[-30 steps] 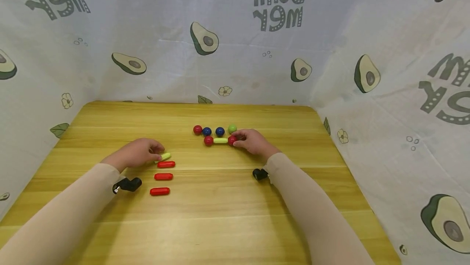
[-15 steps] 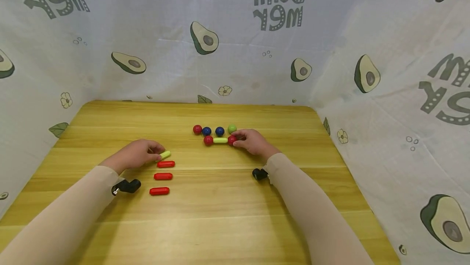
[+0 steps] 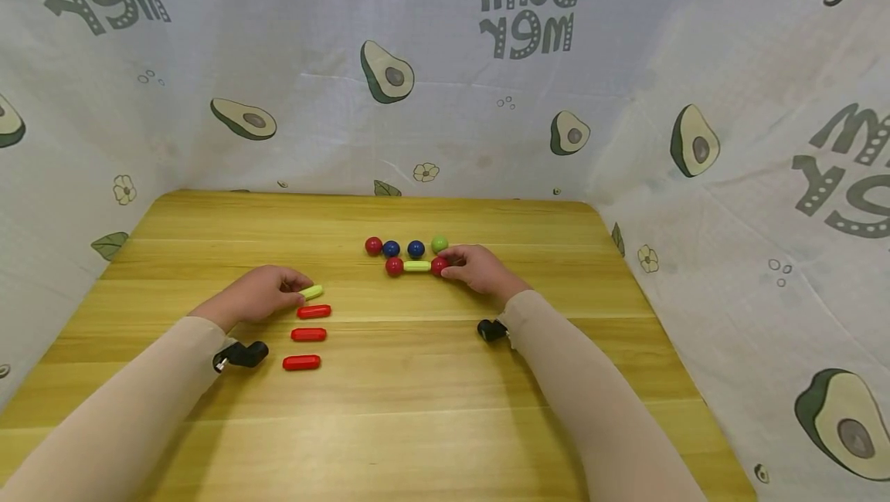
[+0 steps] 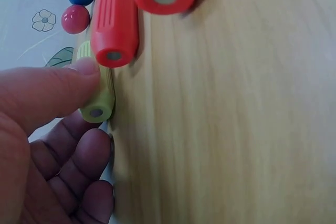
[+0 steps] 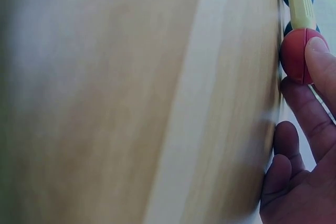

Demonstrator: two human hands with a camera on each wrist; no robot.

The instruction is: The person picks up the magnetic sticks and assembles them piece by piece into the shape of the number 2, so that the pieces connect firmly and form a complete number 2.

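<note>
My left hand (image 3: 257,295) pinches a yellow-green magnetic rod (image 3: 313,293) at its near end, just behind the row of red rods. In the left wrist view the thumb presses along this rod (image 4: 105,90), whose end shows a round metal disc. Farther back, my right hand (image 3: 480,266) grips a red ball (image 3: 438,266) between thumb and fingers. That ball sits at the right end of a second yellow-green rod (image 3: 417,266), with another red ball (image 3: 394,266) at its left end. The right wrist view shows the thumb on the gripped red ball (image 5: 295,56).
Three red rods (image 3: 308,334) lie in a column before my left hand. Behind the joined piece stand a red ball (image 3: 373,245), two blue balls (image 3: 416,249) and a green ball (image 3: 439,243). A patterned cloth (image 3: 313,46) surrounds the wooden table (image 3: 431,409).
The yellow-green rod at my left hand has shifted slightly away from the nearest red rod, and its near end is now covered by my fingers. My right hand stays on the red ball.
</note>
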